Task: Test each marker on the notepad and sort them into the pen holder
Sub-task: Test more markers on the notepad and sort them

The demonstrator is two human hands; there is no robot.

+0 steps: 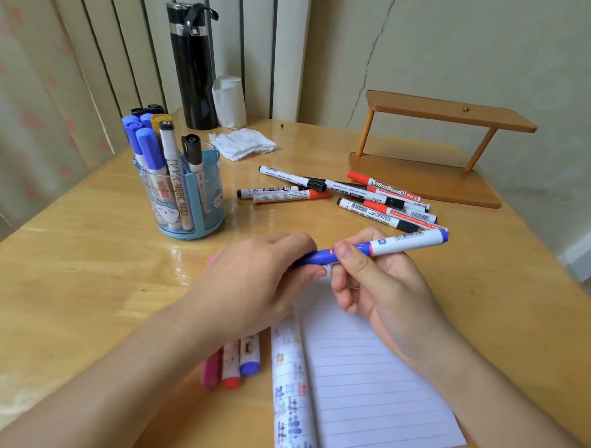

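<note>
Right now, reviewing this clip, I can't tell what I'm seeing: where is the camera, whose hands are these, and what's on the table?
No machine here: one camera, worn on a person's head, looks down at their two bare hands. The left hand and right hand both grip a blue marker above a lined notepad. On the table stand a pen holder with markers in it, a black flask and a wooden shelf. Loose markers lie beyond the hands, three markers beside the notepad.

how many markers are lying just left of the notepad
3: a pink marker, a red-capped marker and a blue-capped marker side by side, partly under the left hand; more may be hidden beneath it.
</note>
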